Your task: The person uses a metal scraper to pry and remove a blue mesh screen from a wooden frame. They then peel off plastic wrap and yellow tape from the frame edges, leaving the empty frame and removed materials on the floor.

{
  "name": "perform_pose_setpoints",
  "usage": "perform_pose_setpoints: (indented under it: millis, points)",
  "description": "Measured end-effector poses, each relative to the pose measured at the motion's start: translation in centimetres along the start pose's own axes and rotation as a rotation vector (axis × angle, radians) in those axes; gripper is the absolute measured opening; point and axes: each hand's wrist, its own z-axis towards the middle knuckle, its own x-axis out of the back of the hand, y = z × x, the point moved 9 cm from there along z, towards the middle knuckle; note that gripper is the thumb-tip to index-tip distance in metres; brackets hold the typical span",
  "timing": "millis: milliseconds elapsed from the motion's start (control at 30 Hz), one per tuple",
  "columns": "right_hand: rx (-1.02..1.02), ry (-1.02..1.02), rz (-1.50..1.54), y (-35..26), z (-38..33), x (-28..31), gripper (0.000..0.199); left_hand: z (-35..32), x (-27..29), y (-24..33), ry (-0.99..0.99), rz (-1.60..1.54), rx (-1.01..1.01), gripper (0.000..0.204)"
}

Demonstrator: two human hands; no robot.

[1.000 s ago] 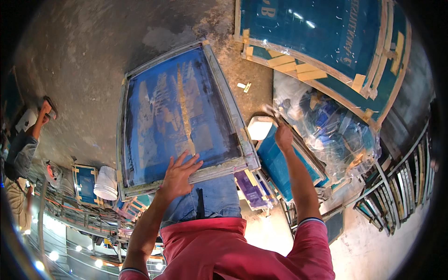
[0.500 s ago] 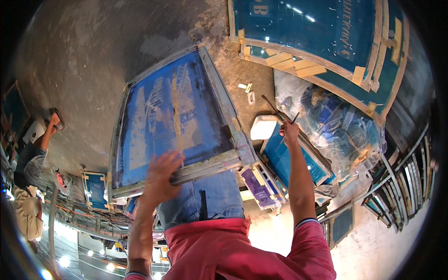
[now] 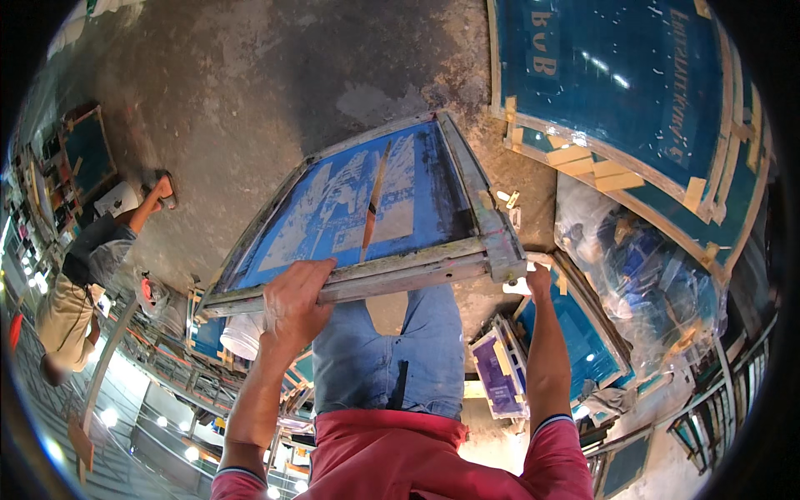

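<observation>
A wooden-framed printing screen (image 3: 329,208) leans tilted in front of my legs, with blue mesh, pale smeared patches and a narrow brownish strip down it. My left hand (image 3: 298,307) is closed over the near rail of its frame, fingers on the top. My right hand (image 3: 540,281) is beside the frame's near right corner, over a small white container (image 3: 518,285) that the corner partly covers. Its fingers look closed; the thin brush seen in them earlier is hidden now.
Large teal screens (image 3: 612,75) lie at the far right, above a clear plastic bundle (image 3: 642,275). A smaller blue screen (image 3: 579,342) and a purple one (image 3: 498,375) stand near my right arm. Another person (image 3: 71,292) is at the left; a white bucket (image 3: 242,335) stands near my left forearm.
The view has shifted, and the screen now appears flatter and further right. My left hand has closed on its near rail. My right hand has moved with the brush to the white container.
</observation>
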Motion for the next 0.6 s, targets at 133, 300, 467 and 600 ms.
perform_pose_setpoints:
  millis: [133, 300, 467, 600]
  points:
    - [0.142, 0.175, 0.504, -8.5, -4.5, 3.8, 0.042, 1.6, 1.7, -1.2, 0.088, 0.000, -0.031, 0.044]
    - [0.558, 0.320, 1.169, -27.3, -13.8, 16.4, 0.022, 8.0, 5.3, -6.1, 0.153, 0.012, 0.082, 0.036]
    - [0.854, 0.098, 1.397, -41.0, -19.7, 27.9, 0.021, 15.1, 9.2, -7.6, 0.099, 0.077, 0.073, 0.028]
    - [0.851, -0.037, 1.403, -47.8, -21.1, 31.6, 0.030, 17.1, 10.2, -10.3, 0.088, 0.065, 0.118, 0.030]
